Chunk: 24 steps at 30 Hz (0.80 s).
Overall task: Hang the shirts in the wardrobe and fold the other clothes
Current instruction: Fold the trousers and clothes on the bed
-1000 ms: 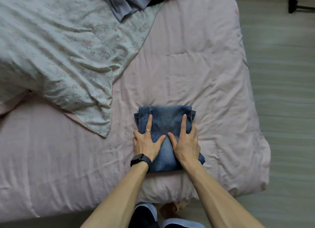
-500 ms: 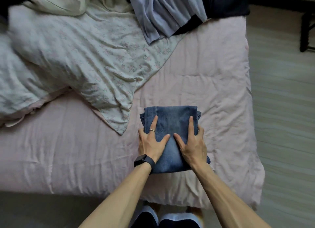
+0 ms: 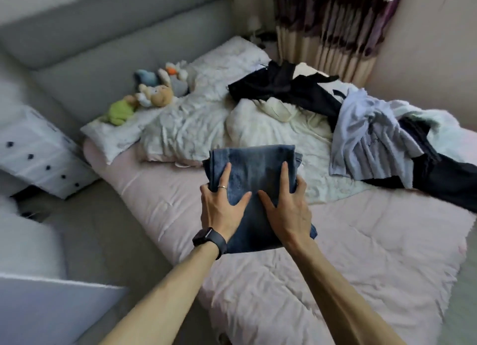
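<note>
Two hands hold a folded blue garment of thick, denim-like cloth, a compact rectangle, over the middle of a bed covered by a pale pink quilt. The left hand, which wears a black wristwatch and a thin ring, lays its forefinger and thumb on top while the outer fingers curl round the left edge. The right hand mirrors it on the right edge. Both hands are therefore gripping the garment by its sides. It looks raised just off the quilt, though I cannot be sure it is not touching.

The fold looks finished, and the step in hand seems to be moving the garment to where folded things go. To do that well, squeeze evenly from both sides and hold it level so the layers do not slide — one loose corner pokes out at the lower right. Then set it down flat, apart from the unsorted heap.

Further up the bed lies a rumpled white floral duvet. To its right is a heap of unsorted clothes — a pale lavender shirt among black garments. Soft toys sit by a white pillow, against a grey padded headboard. A white chest of drawers with dark knobs stands left of the bed. A brown-and-cream striped curtain hangs in the far corner.
</note>
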### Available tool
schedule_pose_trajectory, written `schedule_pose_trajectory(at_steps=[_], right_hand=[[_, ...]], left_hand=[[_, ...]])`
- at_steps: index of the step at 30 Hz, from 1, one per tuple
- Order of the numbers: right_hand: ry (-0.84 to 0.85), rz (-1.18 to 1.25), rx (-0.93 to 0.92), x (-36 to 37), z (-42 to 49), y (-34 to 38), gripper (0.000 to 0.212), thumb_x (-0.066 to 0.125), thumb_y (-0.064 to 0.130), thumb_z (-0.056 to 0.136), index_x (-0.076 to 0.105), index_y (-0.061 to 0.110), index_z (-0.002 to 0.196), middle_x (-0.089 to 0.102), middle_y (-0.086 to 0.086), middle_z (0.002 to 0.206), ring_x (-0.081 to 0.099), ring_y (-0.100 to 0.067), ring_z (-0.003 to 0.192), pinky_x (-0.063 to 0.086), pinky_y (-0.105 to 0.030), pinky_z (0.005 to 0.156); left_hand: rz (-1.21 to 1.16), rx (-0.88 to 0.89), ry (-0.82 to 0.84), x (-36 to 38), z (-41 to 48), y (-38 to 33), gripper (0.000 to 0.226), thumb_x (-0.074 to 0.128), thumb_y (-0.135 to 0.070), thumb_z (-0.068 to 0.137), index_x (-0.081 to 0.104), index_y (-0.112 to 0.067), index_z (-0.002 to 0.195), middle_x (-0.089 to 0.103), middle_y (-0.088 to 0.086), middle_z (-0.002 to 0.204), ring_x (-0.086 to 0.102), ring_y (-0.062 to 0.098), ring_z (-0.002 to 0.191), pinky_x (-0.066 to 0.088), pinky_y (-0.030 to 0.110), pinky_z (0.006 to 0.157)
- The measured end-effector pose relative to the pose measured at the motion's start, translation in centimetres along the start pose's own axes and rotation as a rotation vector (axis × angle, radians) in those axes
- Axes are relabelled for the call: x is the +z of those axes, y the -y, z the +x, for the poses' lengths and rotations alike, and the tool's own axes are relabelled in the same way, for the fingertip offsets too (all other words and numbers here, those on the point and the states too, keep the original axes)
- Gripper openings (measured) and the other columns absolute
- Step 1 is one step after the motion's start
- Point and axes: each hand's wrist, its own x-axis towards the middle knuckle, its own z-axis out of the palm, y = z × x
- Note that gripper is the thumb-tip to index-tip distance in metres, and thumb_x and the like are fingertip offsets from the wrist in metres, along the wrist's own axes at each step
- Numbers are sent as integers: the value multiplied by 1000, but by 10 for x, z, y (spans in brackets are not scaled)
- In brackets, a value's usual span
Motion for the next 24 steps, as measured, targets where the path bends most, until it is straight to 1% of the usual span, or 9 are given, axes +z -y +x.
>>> schedule_pose_trajectory(at_steps=[3, 7, 9, 11, 13, 15, 17, 20, 24], right_hand=[[-32, 49, -140, -11, 11, 60, 87, 52, 63, 93, -1, 41, 158, 30, -10, 148, 56, -33, 119, 52, -40, 79], [-16, 128, -395, -8, -1, 171, 88, 55, 62, 92, 3, 39, 159, 29, -10, 148, 54, -34, 121, 53, -44, 79], [28, 184, -539, -2, -22, 237, 89, 57, 60, 92, 5, 37, 160, 32, -12, 146, 53, -35, 121, 52, -44, 81], [44, 250, -629, 5, -39, 284, 89, 59, 59, 91, 7, 36, 160, 34, -13, 145, 54, -36, 121, 53, -45, 82], [93, 322, -758, 16, -73, 344, 89, 60, 59, 91, 8, 37, 160, 31, -11, 147, 55, -36, 120, 53, -46, 81], [138, 384, -855, 29, -110, 400, 89, 60, 61, 90, 7, 39, 159, 31, -10, 148, 55, -36, 122, 53, -47, 81], [168, 441, -918, 38, -147, 448, 90, 60, 61, 89, 5, 41, 158, 29, -10, 150, 54, -36, 124, 54, -48, 82], [259, 526, -1017, 58, -211, 515, 90, 59, 61, 90, 3, 42, 158, 27, -8, 151, 56, -34, 120, 53, -47, 83], [343, 649, -1126, 85, -289, 592, 89, 59, 61, 91, 3, 41, 157, 27, -8, 151, 56, -34, 119, 53, -47, 82]], left_hand=[[-1, 16, -173, -58, 9, -8, 90, 75, -59, 78, 20, -59, 149, 41, 4, 119, 53, 24, 109, 51, 33, 88], [0, 18, -500, -171, 3, 6, 89, 78, -54, 77, 28, -50, 151, 41, 14, 131, 45, 22, 124, 35, 21, 104], [23, -18, -646, -236, -11, 25, 89, 78, -54, 76, 28, -53, 150, 41, 10, 129, 50, 25, 124, 37, 26, 110], [72, -81, -714, -286, -26, 32, 90, 76, -57, 76, 24, -58, 148, 38, 2, 122, 55, 26, 116, 48, 35, 103], [122, -146, -825, -349, -56, 50, 90, 73, -62, 75, 17, -64, 146, 37, 1, 123, 57, 24, 112, 55, 40, 92], [176, -182, -923, -406, -86, 72, 90, 72, -62, 76, 15, -65, 145, 35, -4, 116, 58, 20, 102, 57, 36, 83], [225, -218, -999, -453, -113, 90, 90, 73, -61, 77, 15, -65, 146, 33, -6, 114, 57, 16, 96, 53, 28, 78], [297, -282, -1123, -524, -159, 122, 90, 72, -60, 78, 14, -65, 146, 32, -6, 116, 56, 16, 98, 46, 22, 78], [392, -361, -1242, -605, -212, 163, 90, 72, -61, 77, 14, -64, 146, 33, -3, 115, 54, 18, 101, 45, 23, 86]])
